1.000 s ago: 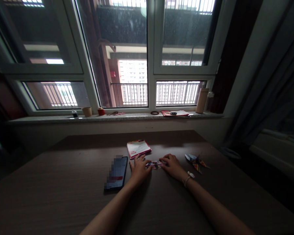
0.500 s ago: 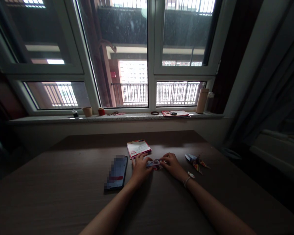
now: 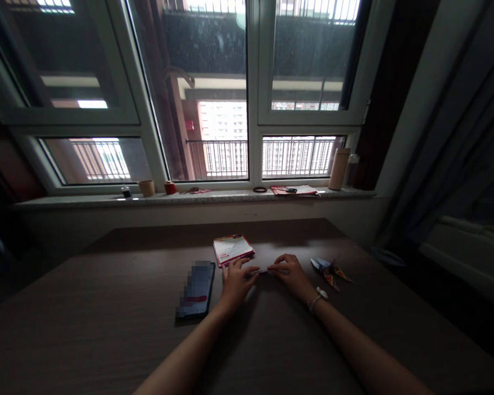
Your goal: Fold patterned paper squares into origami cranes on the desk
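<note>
While the left hand (image 3: 237, 282) pinches the left end of a narrow, pale folded-paper strip (image 3: 263, 270) between thumb and fingertips, the right hand (image 3: 290, 273) grips the right end in the same manner. The strip is located between both hands, low over the dark brown, wood-grained bench (image 3: 107, 340); contact with the surface cannot be determined. Its short middle section is exposed; the fingers cover the ends. A white beaded bracelet (image 3: 321, 293) encircles the right wrist.

Just beyond the left hand lies a stack of square white sheets with red edges (image 3: 232, 249). A black-framed rectangular smartphone (image 3: 198, 291), partly pixelated, lies left of the left hand. To the right of the right hand, and apart from it, rests a pointed, multicoloured folded-paper piece (image 3: 330, 271) with white and yellow-red parts.
</note>
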A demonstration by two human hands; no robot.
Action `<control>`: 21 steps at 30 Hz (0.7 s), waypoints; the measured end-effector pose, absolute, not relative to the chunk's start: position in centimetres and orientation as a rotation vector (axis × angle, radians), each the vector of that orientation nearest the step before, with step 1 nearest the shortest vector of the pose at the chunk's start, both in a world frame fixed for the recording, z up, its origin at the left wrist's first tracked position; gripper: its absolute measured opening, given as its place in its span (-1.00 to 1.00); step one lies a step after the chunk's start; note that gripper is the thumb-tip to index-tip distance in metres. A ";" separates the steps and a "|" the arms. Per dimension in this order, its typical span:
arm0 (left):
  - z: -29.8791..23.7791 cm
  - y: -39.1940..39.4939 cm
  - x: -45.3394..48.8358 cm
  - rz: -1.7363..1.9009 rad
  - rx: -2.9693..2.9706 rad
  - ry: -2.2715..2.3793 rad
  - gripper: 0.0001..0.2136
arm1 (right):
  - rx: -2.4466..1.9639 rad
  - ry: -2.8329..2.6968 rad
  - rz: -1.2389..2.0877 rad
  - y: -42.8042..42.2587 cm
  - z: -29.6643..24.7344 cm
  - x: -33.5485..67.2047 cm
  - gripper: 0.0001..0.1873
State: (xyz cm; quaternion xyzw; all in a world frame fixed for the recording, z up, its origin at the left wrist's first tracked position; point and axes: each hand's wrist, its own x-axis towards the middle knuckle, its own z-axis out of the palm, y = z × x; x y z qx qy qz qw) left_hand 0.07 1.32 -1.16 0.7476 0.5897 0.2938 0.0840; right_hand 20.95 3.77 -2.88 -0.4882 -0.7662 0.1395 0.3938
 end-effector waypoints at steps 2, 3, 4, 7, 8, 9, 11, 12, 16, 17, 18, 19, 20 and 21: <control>-1.2 1.3 0.1 0.862 2.231 1.772 -0.82 | -1.272 -1.983 0.329 3.7 -2.9 20.9 -0.81; -1.2 1.3 0.1 0.845 2.225 1.782 -0.82 | -1.296 -2.000 0.325 3.7 -2.9 20.9 -0.80; -1.2 1.3 0.1 0.822 2.217 1.792 -0.82 | -1.323 -2.014 0.327 3.6 -2.9 20.9 -0.79; -1.1 1.2 0.1 0.703 2.207 1.806 -0.80 | -1.373 -2.056 0.347 3.2 -2.7 20.9 -0.76; -1.1 1.2 0.0 0.659 2.213 1.802 -0.79 | -1.371 -2.077 0.352 3.1 -2.5 20.8 -0.75; -1.1 1.2 0.0 0.622 2.223 1.795 -0.78 | -1.362 -2.098 0.353 3.0 -2.4 20.8 -0.76; -1.0 1.1 -0.1 0.577 2.247 1.786 -0.77 | -1.355 -2.121 0.353 2.8 -2.1 20.8 -0.79; -1.0 1.1 -0.1 0.569 2.256 1.786 -0.76 | -1.350 -2.135 0.350 2.7 -2.0 20.8 -0.80; -0.9 1.0 -0.2 0.571 2.267 1.785 -0.74 | -1.325 -2.190 0.326 2.4 -1.7 20.6 -0.83; -0.9 1.0 -0.2 0.575 2.265 1.784 -0.74 | -1.318 -2.200 0.319 2.4 -1.6 20.5 -0.84; -0.9 1.1 -0.2 0.579 2.265 1.784 -0.74 | -1.311 -2.209 0.314 2.4 -1.6 20.5 -0.85; -1.0 1.1 -0.2 0.585 2.265 1.784 -0.74 | -1.306 -2.216 0.312 2.4 -1.6 20.5 -0.85; -1.0 1.1 -0.2 0.592 2.267 1.784 -0.75 | -1.304 -2.220 0.314 2.3 -1.5 20.4 -0.85; -1.1 1.2 -0.2 0.605 2.273 1.782 -0.76 | -1.304 -2.222 0.318 2.3 -1.5 20.4 -0.84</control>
